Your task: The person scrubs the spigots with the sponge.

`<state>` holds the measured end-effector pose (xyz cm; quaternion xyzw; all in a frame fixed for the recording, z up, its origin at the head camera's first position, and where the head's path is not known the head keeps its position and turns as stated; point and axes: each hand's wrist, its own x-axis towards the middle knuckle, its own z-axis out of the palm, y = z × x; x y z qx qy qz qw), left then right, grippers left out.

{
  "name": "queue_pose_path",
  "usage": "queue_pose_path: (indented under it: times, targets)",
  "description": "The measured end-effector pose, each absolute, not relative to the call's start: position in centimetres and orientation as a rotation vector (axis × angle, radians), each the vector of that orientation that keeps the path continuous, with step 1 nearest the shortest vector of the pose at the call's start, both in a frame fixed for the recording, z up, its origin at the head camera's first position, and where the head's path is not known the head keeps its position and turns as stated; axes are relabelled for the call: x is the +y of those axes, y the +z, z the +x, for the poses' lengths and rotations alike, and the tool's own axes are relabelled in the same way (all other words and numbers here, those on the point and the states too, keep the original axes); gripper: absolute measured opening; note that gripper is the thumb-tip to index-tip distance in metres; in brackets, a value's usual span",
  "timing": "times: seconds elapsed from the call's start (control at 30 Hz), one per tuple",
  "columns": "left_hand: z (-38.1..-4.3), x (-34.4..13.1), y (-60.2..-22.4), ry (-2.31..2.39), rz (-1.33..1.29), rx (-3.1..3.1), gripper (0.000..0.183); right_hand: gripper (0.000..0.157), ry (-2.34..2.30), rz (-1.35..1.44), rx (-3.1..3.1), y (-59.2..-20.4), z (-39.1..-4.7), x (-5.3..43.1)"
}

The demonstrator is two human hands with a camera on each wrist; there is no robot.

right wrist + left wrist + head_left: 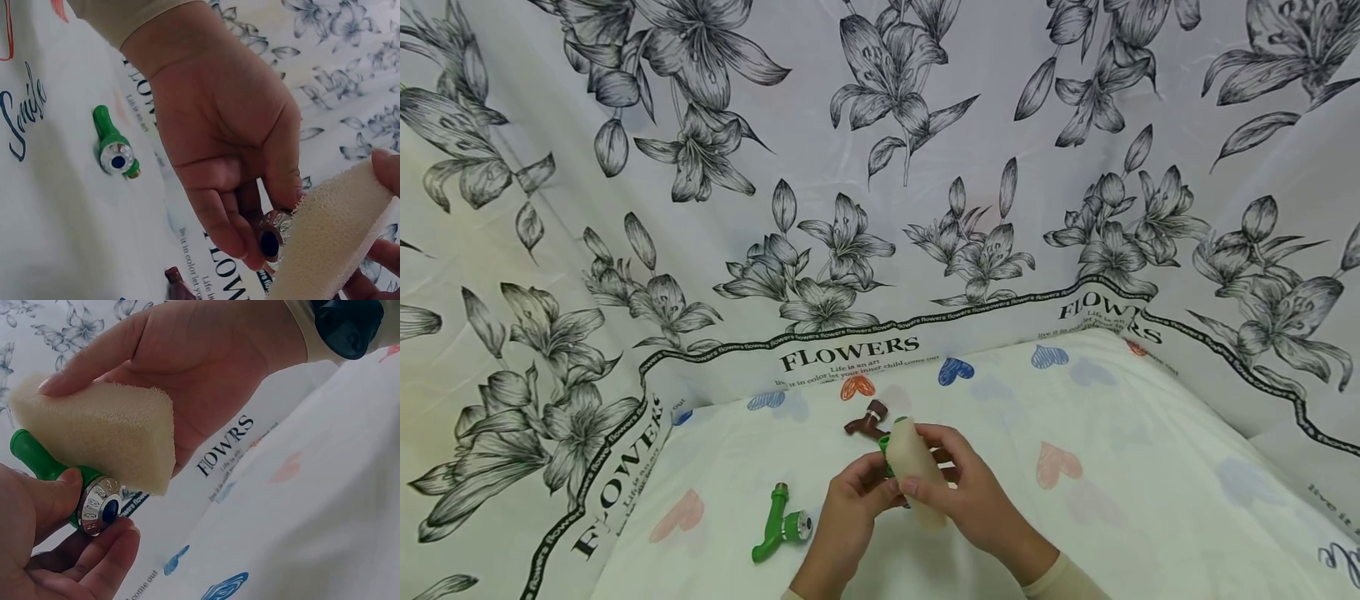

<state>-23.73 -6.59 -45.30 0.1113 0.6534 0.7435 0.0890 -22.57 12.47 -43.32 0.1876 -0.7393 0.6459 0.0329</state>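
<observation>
My left hand pinches a green faucet with a silver, blue-centred knob between thumb and fingers. In my right hand is a cream-coloured sponge, gripped with the thumb on one face and the fingers on the other. The left wrist view shows the sponge against the faucet's green body. From the head, the sponge hides much of that faucet. In the right wrist view only the faucet's knob shows beside the sponge.
Another green faucet lies on the heart-patterned white cloth, left of my hands. A dark brown faucet lies just beyond them. White curtains with black flower prints hang behind and along the sides.
</observation>
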Motion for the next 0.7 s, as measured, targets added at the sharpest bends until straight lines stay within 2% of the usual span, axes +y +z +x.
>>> queue_pose_path:
  times: [0.27, 0.7]
  targets:
    - [-23.6, -6.6, -45.1, 2.232, 0.314, 1.94, 0.035, 0.058, 1.958, 0.55, -2.29, -43.3, -22.8, 12.5]
    - [-22.8, -6.8, -44.3, 2.18, 0.379, 1.876, 0.037, 0.059, 1.904, 0.277, -2.337, -44.5, -24.5, 14.2]
